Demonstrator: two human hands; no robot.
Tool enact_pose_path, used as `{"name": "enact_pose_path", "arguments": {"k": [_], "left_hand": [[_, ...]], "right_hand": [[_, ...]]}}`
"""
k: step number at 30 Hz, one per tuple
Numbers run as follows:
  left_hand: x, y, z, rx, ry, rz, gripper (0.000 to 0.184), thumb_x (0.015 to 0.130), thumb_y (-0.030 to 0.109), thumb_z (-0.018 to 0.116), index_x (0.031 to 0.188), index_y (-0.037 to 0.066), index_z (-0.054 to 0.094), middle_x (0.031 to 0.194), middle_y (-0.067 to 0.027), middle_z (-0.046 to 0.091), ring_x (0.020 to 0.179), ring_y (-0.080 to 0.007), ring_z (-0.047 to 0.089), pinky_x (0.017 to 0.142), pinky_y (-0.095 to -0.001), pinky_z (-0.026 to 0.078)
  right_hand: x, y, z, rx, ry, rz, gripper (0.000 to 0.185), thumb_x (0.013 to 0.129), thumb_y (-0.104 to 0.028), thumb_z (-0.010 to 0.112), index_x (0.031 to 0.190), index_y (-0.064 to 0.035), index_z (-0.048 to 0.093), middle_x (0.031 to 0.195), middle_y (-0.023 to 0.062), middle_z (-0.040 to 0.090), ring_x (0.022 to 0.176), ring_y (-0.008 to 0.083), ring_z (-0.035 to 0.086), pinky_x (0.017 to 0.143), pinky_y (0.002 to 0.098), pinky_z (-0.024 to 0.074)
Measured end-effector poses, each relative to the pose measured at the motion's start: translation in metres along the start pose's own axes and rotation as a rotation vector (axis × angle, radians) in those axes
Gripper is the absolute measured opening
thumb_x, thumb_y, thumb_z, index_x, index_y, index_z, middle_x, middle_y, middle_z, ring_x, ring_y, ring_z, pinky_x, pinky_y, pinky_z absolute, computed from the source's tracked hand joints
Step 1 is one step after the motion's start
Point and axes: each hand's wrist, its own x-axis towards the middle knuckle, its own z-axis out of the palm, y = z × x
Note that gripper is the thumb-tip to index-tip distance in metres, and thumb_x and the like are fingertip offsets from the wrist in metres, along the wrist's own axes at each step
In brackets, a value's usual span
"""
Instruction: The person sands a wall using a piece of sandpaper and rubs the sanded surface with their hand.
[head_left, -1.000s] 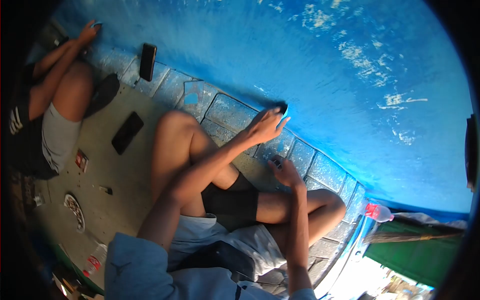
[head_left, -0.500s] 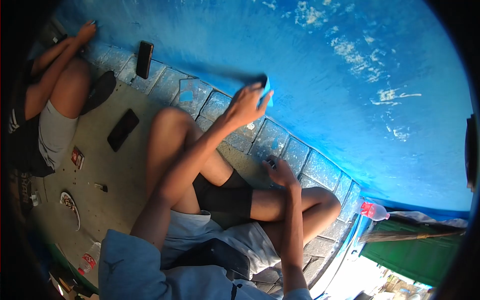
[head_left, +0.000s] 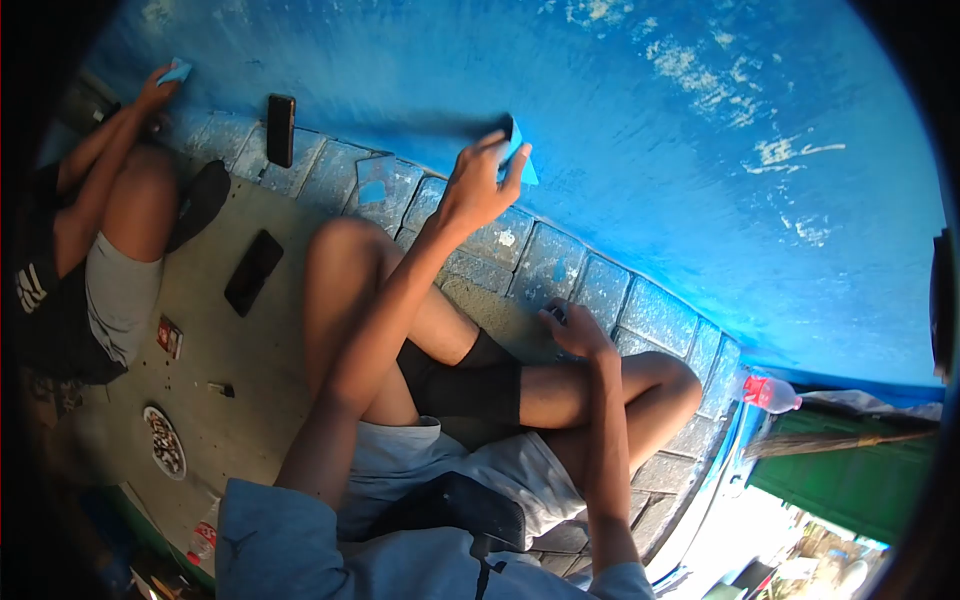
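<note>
My left hand (head_left: 478, 182) is closed on a folded light-blue sheet (head_left: 520, 155), pinched between thumb and fingers against the blue wall (head_left: 650, 180). The sheet's far side lies in dark shadow. Lower to the right, my right hand (head_left: 580, 332) hangs near my bent knee, its fingers curled round a small dark object (head_left: 557, 314) that I cannot identify. Below the wall, a clear flat piece (head_left: 368, 170) with a light-blue patch rests on the paving blocks (head_left: 490, 240).
Another person's hand (head_left: 155, 90) holds a similar blue piece at the wall. One phone (head_left: 280, 130) stands near the wall; another phone (head_left: 254, 272) lies on the floor. Around are a cigarette pack (head_left: 169, 337), a lighter (head_left: 221, 389), a dish (head_left: 165, 443) and a bottle (head_left: 770, 394).
My left hand has moved slightly up and left along the wall with the blue sheet. More of the other person's blue piece shows. The whole view has shifted a little.
</note>
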Motion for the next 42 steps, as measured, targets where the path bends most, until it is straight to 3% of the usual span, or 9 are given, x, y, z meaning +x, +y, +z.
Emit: {"name": "enact_pose_path", "arguments": {"k": [7, 12, 17, 20, 25, 27, 34, 39, 42], "left_hand": [[-0.035, -0.054, 0.035, 0.174, -0.170, -0.034, 0.031, 0.097, 0.019, 0.052, 0.082, -0.007, 0.059, 0.085, -0.0248, 0.061, 0.076, -0.0438, 0.059, 0.069, -0.0458, 0.047], [0.002, -0.017, 0.003, 0.024, -0.006, -0.029, 0.028, 0.096, 0.020, 0.053, 0.085, -0.004, 0.061, 0.083, -0.0221, 0.062, 0.074, -0.0415, 0.061, 0.065, -0.0439, 0.047], [-0.022, -0.047, 0.026, 0.112, -0.004, 0.031, 0.026, 0.096, 0.018, 0.054, 0.087, -0.005, 0.062, 0.081, -0.0220, 0.063, 0.074, -0.0408, 0.061, 0.064, -0.0434, 0.047], [-0.031, -0.061, 0.033, 0.191, -0.098, 0.028, 0.026, 0.096, 0.018, 0.054, 0.087, -0.005, 0.063, 0.083, -0.0230, 0.063, 0.074, -0.0424, 0.060, 0.064, -0.0428, 0.047], [-0.002, -0.009, 0.004, 0.035, 0.029, -0.017, 0.028, 0.096, 0.021, 0.055, 0.086, -0.004, 0.062, 0.083, -0.0238, 0.063, 0.074, -0.0435, 0.060, 0.065, -0.0430, 0.048], [-0.004, -0.013, 0.011, 0.075, 0.164, 0.006, 0.028, 0.097, 0.019, 0.052, 0.083, -0.004, 0.060, 0.076, -0.0237, 0.060, 0.071, -0.0450, 0.058, 0.062, -0.0496, 0.044], [-0.025, -0.039, 0.031, 0.161, -0.029, 0.009, 0.027, 0.096, 0.017, 0.053, 0.088, -0.006, 0.064, 0.086, -0.0271, 0.064, 0.080, -0.0460, 0.060, 0.071, -0.0468, 0.048], [-0.039, -0.061, 0.039, 0.115, 0.032, -0.017, 0.035, 0.097, 0.024, 0.054, 0.094, -0.009, 0.064, 0.088, -0.0247, 0.067, 0.082, -0.0397, 0.063, 0.074, -0.0418, 0.047], [-0.043, -0.066, 0.035, 0.183, -0.009, -0.095, 0.036, 0.096, 0.025, 0.054, 0.093, -0.010, 0.064, 0.090, -0.0271, 0.066, 0.082, -0.0442, 0.062, 0.074, -0.0446, 0.048]], "right_hand": [[0.013, 0.004, 0.007, -0.013, 0.052, -0.014, 0.040, 0.092, -0.038, 0.056, 0.114, -0.0050, 0.062, 0.099, 0.0253, 0.066, 0.097, 0.0412, 0.063, 0.085, 0.0476, 0.0486], [0.000, -0.003, -0.003, 0.027, -0.023, 0.044, 0.039, 0.093, -0.037, 0.055, 0.116, -0.0056, 0.062, 0.099, 0.0261, 0.066, 0.097, 0.0418, 0.062, 0.085, 0.0486, 0.0483], [0.006, 0.001, 0.005, 0.029, 0.034, -0.003, 0.037, 0.093, -0.035, 0.056, 0.115, -0.0060, 0.062, 0.096, 0.0260, 0.066, 0.095, 0.0419, 0.063, 0.084, 0.0486, 0.0487], [0.010, 0.000, 0.005, -0.029, 0.078, -0.083, 0.038, 0.093, -0.035, 0.057, 0.114, -0.0041, 0.062, 0.084, 0.0232, 0.067, 0.082, 0.0343, 0.067, 0.075, 0.0429, 0.0501], [-0.006, -0.006, -0.001, 0.015, 0.052, -0.028, 0.037, 0.092, -0.036, 0.055, 0.110, -0.0042, 0.064, 0.096, 0.0263, 0.066, 0.096, 0.0432, 0.062, 0.085, 0.0487, 0.0488], [0.000, 0.010, 0.009, 0.032, 0.073, -0.031, 0.036, 0.093, -0.036, 0.056, 0.109, -0.0040, 0.064, 0.090, 0.0245, 0.066, 0.089, 0.0400, 0.064, 0.079, 0.0465, 0.0490], [0.014, 0.017, 0.019, 0.273, 0.424, -0.154, 0.032, 0.091, -0.034, 0.061, 0.096, -0.0017, 0.064, 0.075, 0.0233, 0.063, 0.072, 0.0369, 0.064, 0.067, 0.0447, 0.0479], [0.006, 0.012, 0.009, 0.375, 0.602, -0.041, 0.031, 0.090, -0.031, 0.059, 0.092, 0.0004, 0.062, 0.073, 0.0241, 0.063, 0.076, 0.0428, 0.063, 0.069, 0.0484, 0.0502], [0.010, 0.018, 0.017, 0.336, 0.644, -0.017, 0.031, 0.090, -0.031, 0.057, 0.095, -0.0003, 0.062, 0.080, 0.0245, 0.065, 0.082, 0.0427, 0.063, 0.073, 0.0488, 0.0515]]}}
